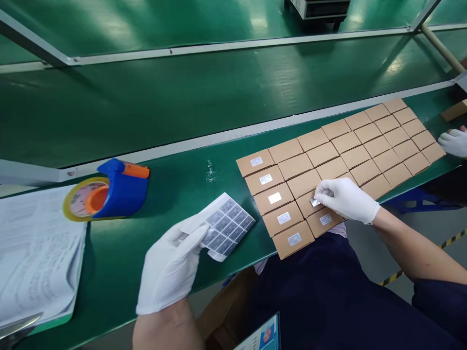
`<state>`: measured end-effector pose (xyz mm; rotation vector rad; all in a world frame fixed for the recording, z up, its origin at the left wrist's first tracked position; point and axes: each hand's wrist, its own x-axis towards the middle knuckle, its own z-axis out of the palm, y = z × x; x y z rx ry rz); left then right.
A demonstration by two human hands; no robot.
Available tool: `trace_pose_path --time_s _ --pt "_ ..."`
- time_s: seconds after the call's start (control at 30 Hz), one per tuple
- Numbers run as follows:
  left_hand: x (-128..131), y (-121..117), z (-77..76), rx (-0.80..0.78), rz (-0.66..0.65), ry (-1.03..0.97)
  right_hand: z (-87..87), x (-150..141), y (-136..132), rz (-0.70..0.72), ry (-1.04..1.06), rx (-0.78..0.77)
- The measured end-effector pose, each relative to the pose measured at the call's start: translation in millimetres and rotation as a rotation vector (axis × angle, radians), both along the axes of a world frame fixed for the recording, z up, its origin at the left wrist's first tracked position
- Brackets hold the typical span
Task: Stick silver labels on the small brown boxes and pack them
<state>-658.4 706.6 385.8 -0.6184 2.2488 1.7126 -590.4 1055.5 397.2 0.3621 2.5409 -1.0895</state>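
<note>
My left hand [171,265], in a white glove, grips a sheet of small printed labels [226,226] by its near edge, above the green bench [146,243]. My right hand [345,197], also gloved, pinches a small label [314,202] against a brown cardboard box in the second column of a tight grid of small flat boxes [350,155]. The first column's boxes [275,198] each carry a white label, and one box [326,219] in the second column does too. The boxes further right are bare.
A blue and orange tape dispenser [113,189] with a yellow roll lies at left. A stack of printed papers [32,253] lies at far left. Another person's gloved hand [454,142] rests by the grid's far right end. A green conveyor belt [182,97] runs behind.
</note>
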Motion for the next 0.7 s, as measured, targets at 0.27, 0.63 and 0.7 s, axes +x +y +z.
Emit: trace_pose_path --time_s 0.27,0.63,0.7 --pt "4 -2 -3.2 0.038 -0.002 0.012 -8.7 6 -19 0.087 0.077 0.545" --pt "29 -5 -1.5 0.095 -0.243 0.169 19.6 -6 -55 0.138 0.415 -0.052" --pt "34 1 6.2 0.140 -0.259 0.186 19.2 -15 -83 0.218 0.438 -0.231"
